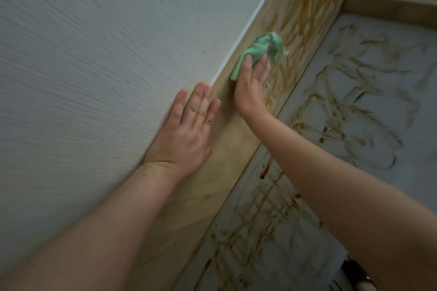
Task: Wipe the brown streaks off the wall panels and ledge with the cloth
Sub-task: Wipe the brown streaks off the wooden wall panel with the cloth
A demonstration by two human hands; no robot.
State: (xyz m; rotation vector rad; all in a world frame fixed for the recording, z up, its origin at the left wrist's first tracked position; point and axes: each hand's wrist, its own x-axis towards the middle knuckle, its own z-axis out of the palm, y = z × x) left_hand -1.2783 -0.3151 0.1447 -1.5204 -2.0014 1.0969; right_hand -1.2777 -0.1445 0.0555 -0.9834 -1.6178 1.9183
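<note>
Right hand (251, 82) is pressing a bunched green cloth (262, 47) against the tan wall panel (227, 167). Its fingers are lying straight over the cloth, not curling round it. Left hand (186, 130) is bracing with flat, slightly spread fingers, partly on the tan panel and partly on the white textured panel (94, 54) adjoining its upper edge.

Brown streaks (305, 11) are covering the tan panel beyond the cloth; the stretch beside the left hand is looking mostly clean. Grey ledge (413, 160) along the tan panel's lower edge is carrying heavy streaks, seemingly unwiped.

Risks:
- The cloth is only being pinned, so a quick stroke could slide it out from under the palm.
- A loaded cloth could be smearing residue back over the cleaned tan panel or up onto the white one.
- Right forearm (331, 172) is hanging over the ledge and could be picking up the mess.
</note>
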